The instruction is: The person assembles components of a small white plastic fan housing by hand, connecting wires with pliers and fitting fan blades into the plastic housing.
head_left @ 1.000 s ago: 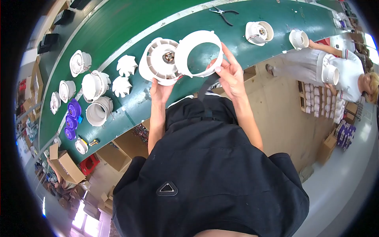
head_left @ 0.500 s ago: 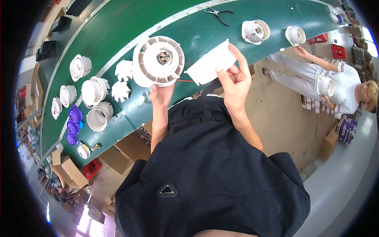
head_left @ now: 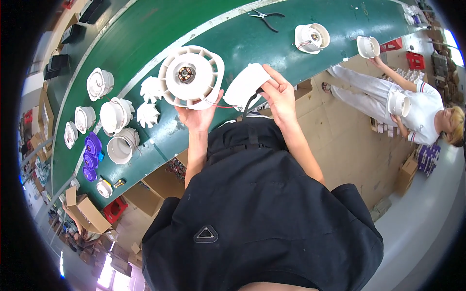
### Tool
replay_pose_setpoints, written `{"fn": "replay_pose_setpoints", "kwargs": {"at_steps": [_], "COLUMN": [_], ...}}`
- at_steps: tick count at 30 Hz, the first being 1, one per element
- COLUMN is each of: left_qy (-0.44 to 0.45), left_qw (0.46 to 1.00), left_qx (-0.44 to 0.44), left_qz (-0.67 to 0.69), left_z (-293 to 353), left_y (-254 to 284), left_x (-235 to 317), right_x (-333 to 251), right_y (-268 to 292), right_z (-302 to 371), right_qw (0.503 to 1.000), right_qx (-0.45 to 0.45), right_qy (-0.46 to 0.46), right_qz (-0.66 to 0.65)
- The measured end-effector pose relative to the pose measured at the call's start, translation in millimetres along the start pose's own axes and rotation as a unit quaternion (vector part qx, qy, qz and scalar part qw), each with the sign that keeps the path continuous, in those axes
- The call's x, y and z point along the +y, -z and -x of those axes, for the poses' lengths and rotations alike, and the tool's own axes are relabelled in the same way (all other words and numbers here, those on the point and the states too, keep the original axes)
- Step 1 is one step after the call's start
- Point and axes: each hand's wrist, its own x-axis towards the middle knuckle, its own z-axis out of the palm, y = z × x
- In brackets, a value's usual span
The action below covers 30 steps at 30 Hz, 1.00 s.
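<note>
My left hand [head_left: 199, 116] is closed on the lower edge of a round white fan housing [head_left: 199, 80], holding it up over the bench. Slotted openings ring its rim, and a copper-wound motor core [head_left: 186, 74] sits in its middle. In my right hand [head_left: 281, 98] a curved white plastic duct piece [head_left: 246, 86] is pinched between thumb and fingers at its right edge. The duct piece is beside the housing, apart from it. A thin red wire [head_left: 224, 106] runs from the housing toward the duct piece. Two white fan impellers [head_left: 147, 115] lie left of the housing.
Several white housings [head_left: 116, 115] stand on the green bench [head_left: 165, 131] at left, near purple round parts [head_left: 91, 157]. Pliers [head_left: 265, 19] and another white housing [head_left: 311, 39] are farther off. A co-worker [head_left: 417, 104] at right holds white rings. Cartons [head_left: 87, 211] stand lower left.
My right hand has lowered and shifted left with the duct piece, which has turned. The housing has tilted in my left hand. At right, the co-worker's raised hand has moved right.
</note>
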Motion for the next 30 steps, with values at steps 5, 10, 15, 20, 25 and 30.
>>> {"fn": "replay_pose_setpoints", "kwargs": {"at_steps": [5,10,15,20,25,30], "left_qy": [-0.005,0.020,-0.021,-0.005,0.026,0.039], "left_qw": [1.000,1.000,0.996,0.992,0.999,0.999], "left_qx": [0.018,-0.001,0.075,0.083,0.017,0.005], "left_qz": [-0.002,-0.011,-0.041,-0.097,-0.029,-0.034], "left_z": [-1,-3,-2,2,1,5], "left_y": [-1,6,-6,-10,-26,-23], "left_x": [-1,-3,-8,-7,-6,-5], "right_x": [3,-5,-17,-24,-35,-45], "right_y": [5,0,5,11,11,13], "right_z": [3,5,13,15,22,25], "right_qw": [0.983,0.974,0.934,0.831,0.773,0.722], "right_qx": [0.001,0.023,0.053,0.088,0.106,0.088], "right_qy": [0.081,0.145,0.180,0.334,0.370,0.425], "right_qz": [0.168,0.174,0.303,0.437,0.505,0.538]}}
